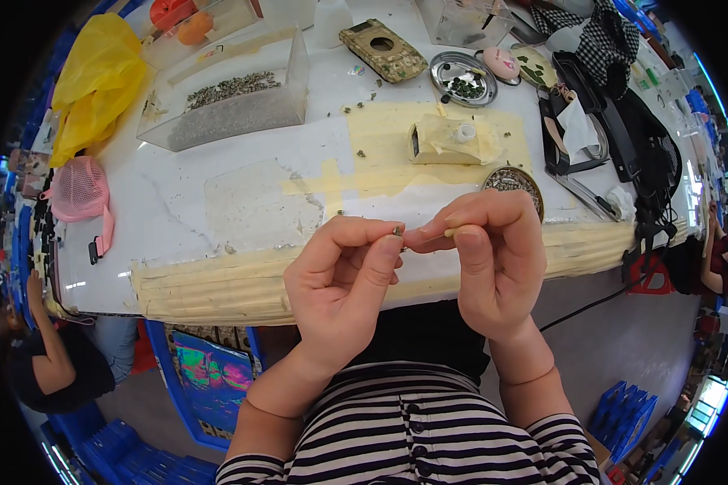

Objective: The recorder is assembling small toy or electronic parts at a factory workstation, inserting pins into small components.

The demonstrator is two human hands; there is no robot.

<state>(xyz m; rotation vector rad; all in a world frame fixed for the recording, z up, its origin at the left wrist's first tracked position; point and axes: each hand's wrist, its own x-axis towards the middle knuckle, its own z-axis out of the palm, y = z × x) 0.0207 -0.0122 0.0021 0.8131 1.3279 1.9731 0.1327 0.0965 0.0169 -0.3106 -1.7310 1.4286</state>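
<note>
My left hand (340, 283) pinches a tiny dark greyish part (398, 231) between thumb and forefinger. Close beside it, my right hand (497, 263) grips a thin pin-like tool with a pale yellow end (450, 233) between thumb and fingers. The tool's thin tip points toward the tiny part; whether they touch is too small to tell. Both hands are above the front of the white table (166, 190), near its taped edge. Just beyond my right hand is a round tin (514, 181) full of small metallic parts. Behind it sits a small box wrapped in cream tape (453, 139).
A clear bin (218, 121) of small grey parts stands at the far left, near a yellow bag (97, 85) and a pink mesh pouch (81, 190). Farther back lie a camouflage case (383, 50) and a metal dish (463, 79). Scissors (582, 194) and black straps lie right.
</note>
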